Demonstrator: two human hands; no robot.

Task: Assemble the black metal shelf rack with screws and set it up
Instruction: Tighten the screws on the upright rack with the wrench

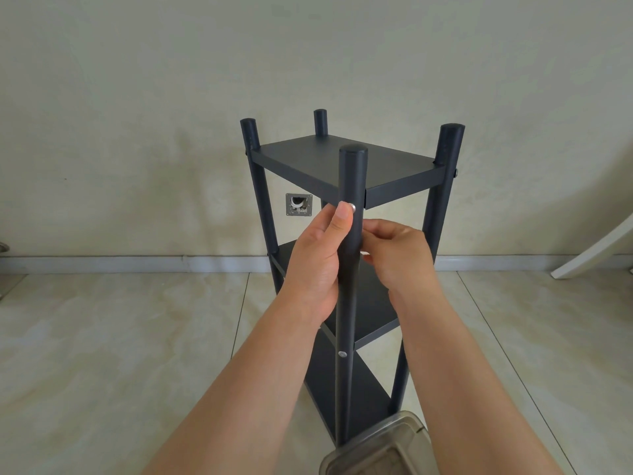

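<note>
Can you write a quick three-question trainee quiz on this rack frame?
1. True or false: the rack stands upright on the floor.
2. Which part does the left hand grip? A) top shelf B) near post C) plastic container
3. Fill in: a silver ____ sits at the left thumb tip, where the near post meets the top shelf.

Key
1. True.
2. B; the right hand touches the same post from the other side.
3. Screw.
</note>
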